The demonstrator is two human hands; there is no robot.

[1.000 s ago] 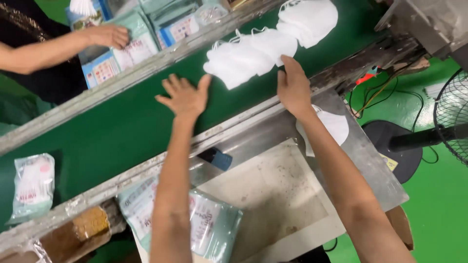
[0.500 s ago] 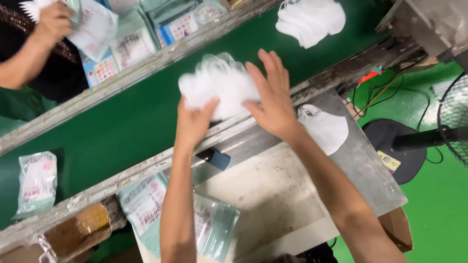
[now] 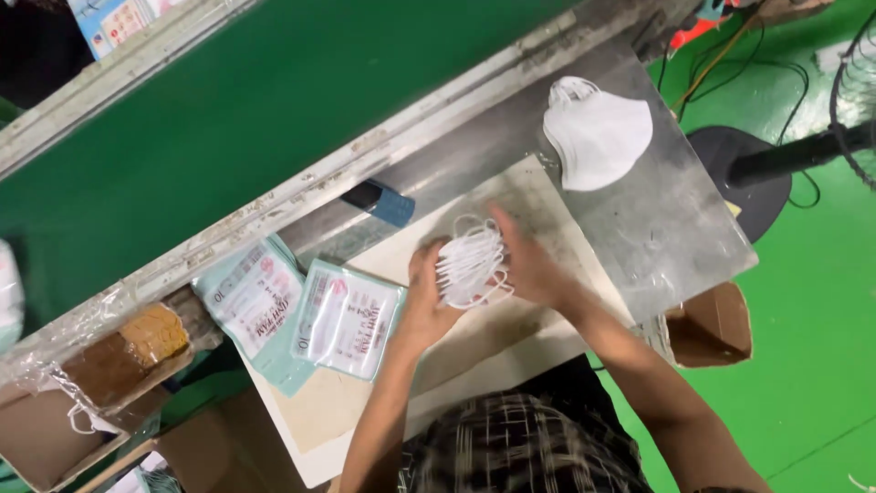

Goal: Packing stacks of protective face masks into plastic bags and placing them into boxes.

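I hold a stack of white face masks [image 3: 470,265] between my 2 hands, above the pale board [image 3: 511,383] on the surface in front of me. My left hand [image 3: 424,306] presses the stack from one side and my right hand [image 3: 529,269] presses from the other, so the grip is closed on the masks and the ear loops stick out between my fingers. I judge that the stack is gathered and squared, but it is not yet packed: the 2 printed pouches [image 3: 306,315] lie flat just beside my left hand, and I cannot tell if they are filled or empty. A second pile of white masks [image 3: 598,137] waits on the grey metal plate [image 3: 675,237], well apart from my hands, so more work seems left. The green conveyor belt [image 3: 274,119] runs beyond the surface.
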